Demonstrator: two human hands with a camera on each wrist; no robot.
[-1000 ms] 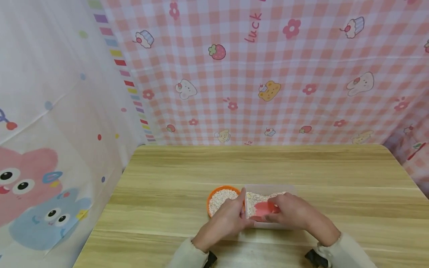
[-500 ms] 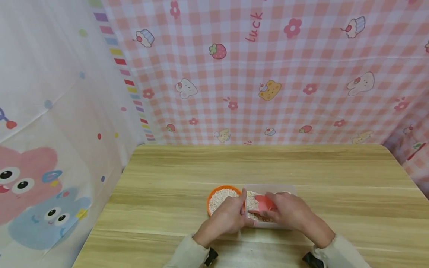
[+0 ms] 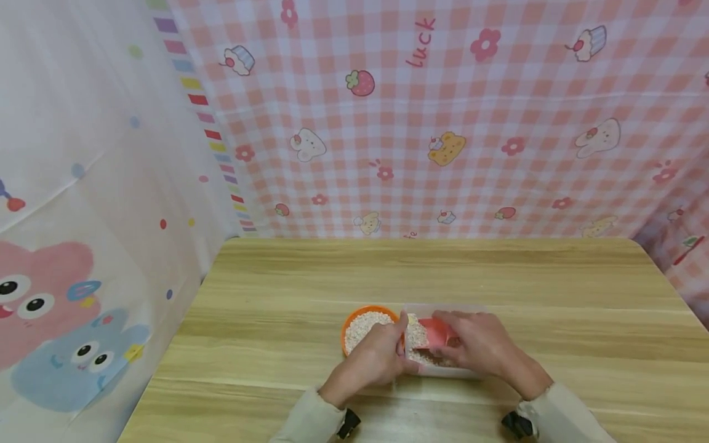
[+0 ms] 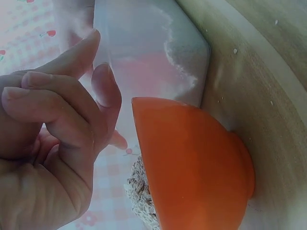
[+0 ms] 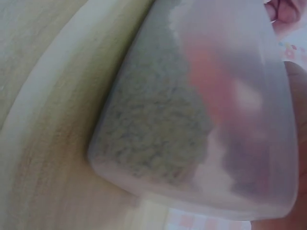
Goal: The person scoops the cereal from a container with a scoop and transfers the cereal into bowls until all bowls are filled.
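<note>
A translucent plastic box [image 3: 451, 371] holding oats [image 3: 416, 335] stands on the table. Inside it, my right hand [image 3: 480, 344] grips a pinkish-red scoop [image 3: 434, 332], whose open end faces left over the oats. The right wrist view shows the scoop blurred through the box wall [image 5: 259, 182], above the oat flakes [image 5: 148, 129]. My left hand [image 3: 376, 357] holds the box at its left edge, its fingers partly curled in the left wrist view. Just left of the box, partly behind that hand, stands an orange bowl [image 4: 192, 167] heaped with oats [image 3: 364, 326].
The wooden table [image 3: 277, 344] extends around the box and bowl. A pink checked cloth [image 3: 332, 123] hangs behind its far edge, and a white patterned cloth [image 3: 111, 184] hangs at the left. Small flakes [image 4: 235, 51] lie on the tabletop.
The right hand has raised and tilted the scoop within the box, moving it slightly toward the far side. The left hand, box and bowl stay nearly where they were.
</note>
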